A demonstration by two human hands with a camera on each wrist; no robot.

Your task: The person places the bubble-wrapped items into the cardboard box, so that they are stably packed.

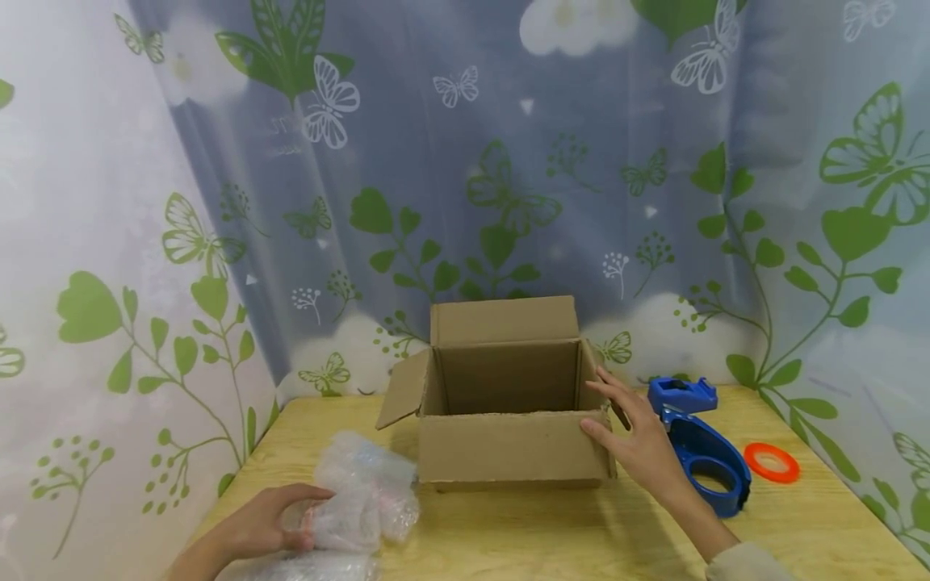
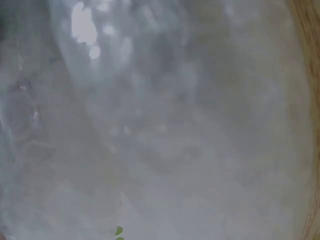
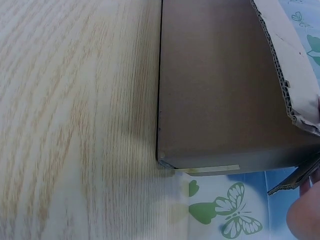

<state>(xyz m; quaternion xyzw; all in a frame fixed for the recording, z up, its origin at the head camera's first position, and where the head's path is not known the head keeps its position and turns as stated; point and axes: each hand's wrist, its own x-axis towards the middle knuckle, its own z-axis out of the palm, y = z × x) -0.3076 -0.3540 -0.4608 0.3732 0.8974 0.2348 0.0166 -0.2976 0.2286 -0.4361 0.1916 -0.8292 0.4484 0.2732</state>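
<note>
Near the front left corner of the light wooden table, a crumpled bundle of clear bubble wrap is gripped by the left hand, its fingers curled around the near side of the bundle; the left wrist view is filled by blurred plastic. At the middle of the table, toward the back edge, an open brown cardboard box is placed with its flaps raised. The box's right front corner is touched by the right hand, with fingers held straight and spread. Just right of that hand a blue plastic tape dispenser is seen, and beyond it, near the right edge, a flat orange ring is laid.
</note>
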